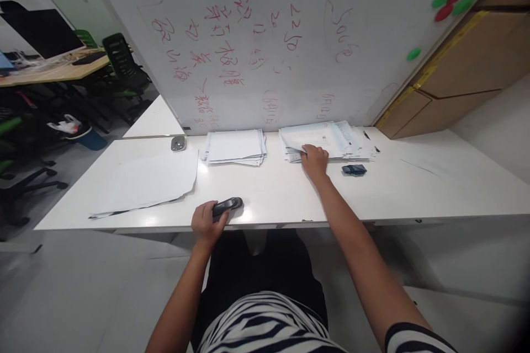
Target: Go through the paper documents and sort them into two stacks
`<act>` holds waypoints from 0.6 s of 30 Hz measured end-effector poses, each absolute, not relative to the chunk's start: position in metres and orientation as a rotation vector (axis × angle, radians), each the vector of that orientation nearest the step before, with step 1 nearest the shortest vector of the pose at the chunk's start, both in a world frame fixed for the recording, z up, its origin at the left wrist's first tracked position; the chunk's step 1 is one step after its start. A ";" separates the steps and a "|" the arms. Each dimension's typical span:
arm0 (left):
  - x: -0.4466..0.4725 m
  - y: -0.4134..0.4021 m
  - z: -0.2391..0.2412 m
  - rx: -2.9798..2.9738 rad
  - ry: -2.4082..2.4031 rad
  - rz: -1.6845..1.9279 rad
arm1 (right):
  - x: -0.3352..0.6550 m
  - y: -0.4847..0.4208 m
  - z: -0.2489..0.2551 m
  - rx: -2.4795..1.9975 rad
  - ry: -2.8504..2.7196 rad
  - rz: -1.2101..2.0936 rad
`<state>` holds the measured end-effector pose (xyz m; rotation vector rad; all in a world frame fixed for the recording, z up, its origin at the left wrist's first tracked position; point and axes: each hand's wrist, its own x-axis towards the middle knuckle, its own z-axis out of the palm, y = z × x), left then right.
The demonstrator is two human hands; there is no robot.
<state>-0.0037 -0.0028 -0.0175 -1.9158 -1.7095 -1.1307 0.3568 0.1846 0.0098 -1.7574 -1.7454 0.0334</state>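
A black stapler (228,207) lies in the grip of my left hand (206,222), close to the front edge of the white table. My right hand (315,160) pinches the front edge of a sheet of paper (304,140) on the right-hand paper stack (345,140); the sheet's corner is slightly raised. That stack is untidy, with edges fanned out to the right. Between my hands and farther back sits a neater paper stack (235,146). Just right of my right hand is a small crumpled dark packet (354,170).
Large loose sheets (153,182) cover the table's left side, with a small grey square object (178,143) behind them. A whiteboard (256,38) with red writing and magnets rises along the back. Cardboard boxes (459,71) stand back right. An office chair (122,63) is beyond the left.
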 end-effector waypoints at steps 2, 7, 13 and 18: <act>-0.004 -0.003 -0.017 -1.928 -1.695 -1.116 | 0.358 0.187 0.015 -1.783 -1.697 0.067; -0.004 -0.003 -0.017 -1.912 -1.637 -1.114 | 0.369 0.179 0.018 -1.755 -1.640 0.113; -0.005 -0.002 -0.020 -1.913 -1.627 -1.118 | 0.371 0.176 0.013 -1.603 -1.605 0.073; -0.005 -0.003 -0.018 -1.914 -1.626 -1.121 | 0.372 0.186 0.011 -1.676 -1.733 -0.097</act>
